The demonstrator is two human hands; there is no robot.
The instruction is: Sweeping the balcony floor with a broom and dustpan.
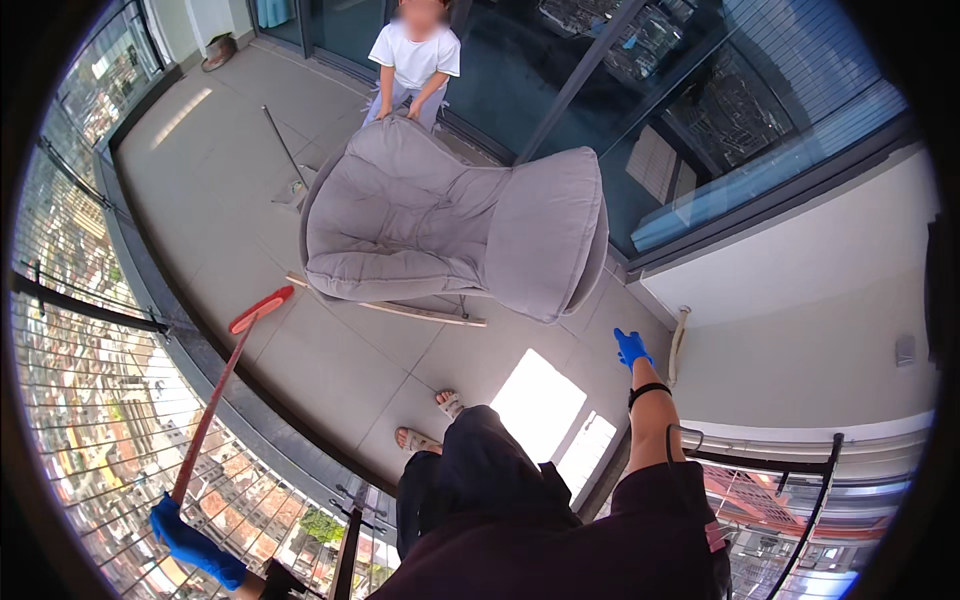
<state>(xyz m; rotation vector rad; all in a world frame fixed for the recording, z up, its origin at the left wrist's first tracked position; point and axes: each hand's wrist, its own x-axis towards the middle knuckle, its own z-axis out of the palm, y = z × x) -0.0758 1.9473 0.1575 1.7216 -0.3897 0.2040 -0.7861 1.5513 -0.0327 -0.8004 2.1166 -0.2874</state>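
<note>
My left hand (195, 545), in a blue glove, is closed round the upper end of a red broom (212, 408) at the lower left. The broom's long red head rests on the tiled floor beside the railing kerb. My right hand (631, 347), also blue-gloved, reaches forward with fingers stretched out and holds nothing. It is a little short of a grey cushioned rocking chair (430, 215) and does not touch it. Wooden rockers (400, 312) show under the chair's near side. Across the chair, a person in a white T-shirt (415, 60) has both hands on its far edge.
A long-handled dustpan (290, 192) stands left of the chair. Wire-mesh railing (80, 310) curves along the left. Glass sliding doors (560, 80) line the back. A pale hose or pipe (679, 345) stands against the right wall (790, 310). A brown pot (219, 51) sits at the far left.
</note>
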